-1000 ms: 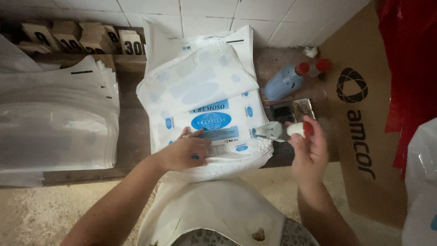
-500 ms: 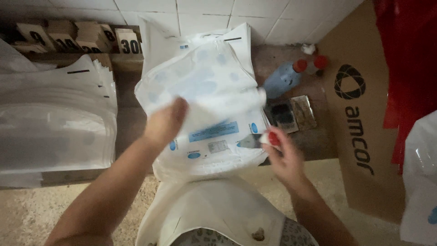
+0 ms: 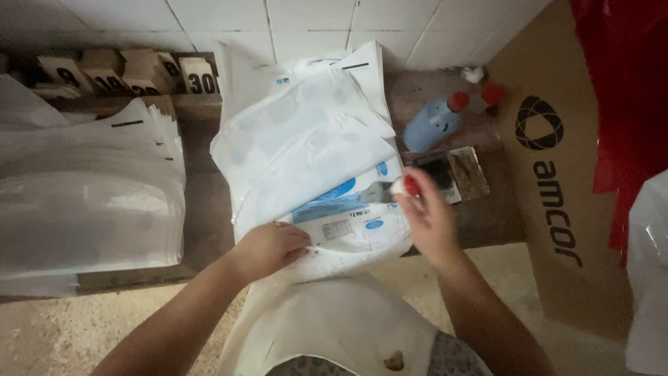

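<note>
A stack of white plastic bags with blue print [image 3: 313,160] lies on the wooden bench in front of me. The upper bags are folded back toward the wall, baring a printed bag [image 3: 351,223] underneath. My left hand [image 3: 268,247] pinches the near edge of that bag. My right hand [image 3: 428,216] holds a small tool with a metal end [image 3: 381,191] against the bag's right side; its fingernails are red.
A second pile of white bags [image 3: 83,202] lies at the left. Wooden number blocks [image 3: 139,69] stand at the back. A blue bottle with a red cap [image 3: 435,118] and a dark flat pad [image 3: 449,174] sit to the right, beside a cardboard box [image 3: 557,195] and red cloth [image 3: 626,90].
The top bag has been flipped back toward the wall. My left hand came down from it to the near edge. My right hand brought the tool onto the bared bag.
</note>
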